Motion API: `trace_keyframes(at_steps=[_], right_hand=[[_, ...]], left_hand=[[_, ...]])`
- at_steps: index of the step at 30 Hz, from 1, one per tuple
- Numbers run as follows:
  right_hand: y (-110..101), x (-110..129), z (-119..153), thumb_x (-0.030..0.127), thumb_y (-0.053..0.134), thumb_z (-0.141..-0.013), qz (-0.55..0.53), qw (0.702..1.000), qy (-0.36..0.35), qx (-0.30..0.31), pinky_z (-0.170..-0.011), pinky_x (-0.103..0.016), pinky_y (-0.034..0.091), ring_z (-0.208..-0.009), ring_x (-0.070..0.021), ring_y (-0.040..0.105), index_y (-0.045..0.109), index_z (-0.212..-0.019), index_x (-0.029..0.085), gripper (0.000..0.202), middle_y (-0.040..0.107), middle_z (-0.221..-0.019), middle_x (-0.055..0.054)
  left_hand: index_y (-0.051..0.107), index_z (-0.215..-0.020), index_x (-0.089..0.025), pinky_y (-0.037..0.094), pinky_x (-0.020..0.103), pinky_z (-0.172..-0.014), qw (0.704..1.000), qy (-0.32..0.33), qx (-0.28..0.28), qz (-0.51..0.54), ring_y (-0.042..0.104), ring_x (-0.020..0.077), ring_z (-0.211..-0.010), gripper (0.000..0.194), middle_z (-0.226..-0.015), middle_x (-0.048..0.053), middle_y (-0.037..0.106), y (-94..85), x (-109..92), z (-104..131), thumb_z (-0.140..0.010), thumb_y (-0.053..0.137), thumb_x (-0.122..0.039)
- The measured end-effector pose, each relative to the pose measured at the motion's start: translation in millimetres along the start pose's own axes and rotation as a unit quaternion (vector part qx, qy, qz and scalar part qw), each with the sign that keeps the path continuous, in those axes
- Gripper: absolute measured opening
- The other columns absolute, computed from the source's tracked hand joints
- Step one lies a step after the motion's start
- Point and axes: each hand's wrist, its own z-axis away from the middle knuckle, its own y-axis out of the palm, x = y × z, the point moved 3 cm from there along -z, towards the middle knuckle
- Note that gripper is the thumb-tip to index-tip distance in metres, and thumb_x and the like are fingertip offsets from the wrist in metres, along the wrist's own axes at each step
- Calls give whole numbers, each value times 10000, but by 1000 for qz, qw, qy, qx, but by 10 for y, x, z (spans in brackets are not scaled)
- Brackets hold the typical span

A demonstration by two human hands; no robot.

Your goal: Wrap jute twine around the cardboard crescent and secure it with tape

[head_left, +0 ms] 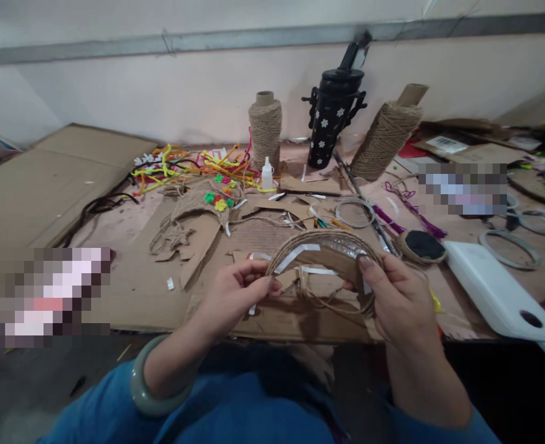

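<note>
Between my two hands is a curved cardboard band wrapped in brown jute twine (321,237), arched upward, with white tape strips on its inner side. My left hand (237,295) pinches its left end between thumb and fingers. At the other end my right hand (399,303) is closed around the band, thumb on the inner face. A loose loop of twine (332,303) hangs below the arch. Beyond my left hand lies a twine-covered crescent piece (198,206) with green, red and yellow crocheted flowers (220,202).
Two twine spools (266,132) (386,139) and a black flowered tumbler (328,117) stand along the wall. A small glue bottle (266,176), colourful pipe cleaners (193,163), grey rings (508,248) and a white power bank (499,290) lie around. Cardboard (63,179) covers the left.
</note>
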Motion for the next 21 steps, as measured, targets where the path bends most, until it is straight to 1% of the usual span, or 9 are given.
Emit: trace_keyframes(at_steps=[3, 6, 11, 13, 16, 17, 18, 19, 21], right_hand=[[19, -9, 30, 393, 648, -801, 2, 1000, 2, -2, -481, -222, 550, -540, -108, 585, 656, -905, 227, 196, 642, -697, 29], [64, 1, 54, 409, 678, -765, 5, 1000, 4, -15, -481, -213, 551, -559, -107, 592, 664, -916, 226, 237, 660, -760, 17], [246, 60, 92, 385, 684, -747, 48, 999, -8, -8, -483, -222, 542, -597, -121, 599, 615, -1062, 251, 349, 662, -870, -5], [323, 76, 92, 358, 681, -746, 68, 997, -22, 7, -519, -252, 552, -651, -146, 615, 568, -1124, 250, 410, 661, -917, -27], [391, 119, 92, 381, 600, -812, 121, 990, -68, 34, -626, -316, 556, -757, -187, 640, 505, -1208, 234, 433, 665, -973, -64], [397, 152, 104, 386, 576, -829, 161, 982, -97, 25, -679, -344, 549, -820, -207, 642, 499, -1222, 232, 430, 661, -1009, -76], [401, 200, 129, 378, 571, -833, 216, 967, -137, -3, -742, -375, 533, -893, -229, 634, 508, -1221, 234, 419, 651, -1054, -87], [411, 259, 171, 349, 585, -827, 278, 941, -187, -42, -804, -402, 508, -956, -248, 616, 529, -1203, 238, 395, 639, -1087, -92], [491, 381, 300, 237, 629, -796, 387, 866, -292, -119, -897, -427, 449, -1021, -264, 580, 587, -1120, 253, 327, 626, -1097, -87]], left_hand=[[682, -774, -160, 420, 178, -446, 999, -6, 37, -24, 628, 123, -582, 159, -692, 33, 729, -56, 59, 4, -714, 686, -307], [657, -732, -158, 449, 191, -496, 998, -28, 57, -2, 645, 128, -605, 151, -697, 35, 729, -111, 96, 45, -715, 685, -306], [653, -719, -141, 440, 196, -496, 994, -81, 68, 38, 646, 128, -601, 214, -708, 56, 725, -239, 151, 129, -698, 709, -346], [653, -724, -136, 429, 193, -485, 992, -91, 72, 51, 639, 124, -591, 238, -716, 61, 725, -306, 173, 142, -685, 726, -359], [632, -722, -147, 418, 184, -482, 989, -100, 67, 85, 653, 127, -611, 240, -728, 52, 729, -395, 201, 140, -676, 740, -357], [626, -722, -151, 410, 178, -477, 988, -103, 61, 96, 656, 127, -615, 236, -730, 49, 731, -417, 207, 137, -678, 739, -353], [620, -720, -153, 397, 170, -467, 987, -105, 56, 104, 654, 122, -610, 231, -727, 47, 731, -433, 210, 134, -681, 737, -349], [617, -720, -152, 379, 162, -453, 987, -108, 51, 110, 644, 112, -591, 229, -714, 46, 730, -443, 211, 131, -687, 733, -347], [615, -717, -145, 333, 149, -418, 985, -117, 46, 116, 609, 92, -539, 234, -675, 47, 721, -445, 207, 125, -689, 730, -347]])
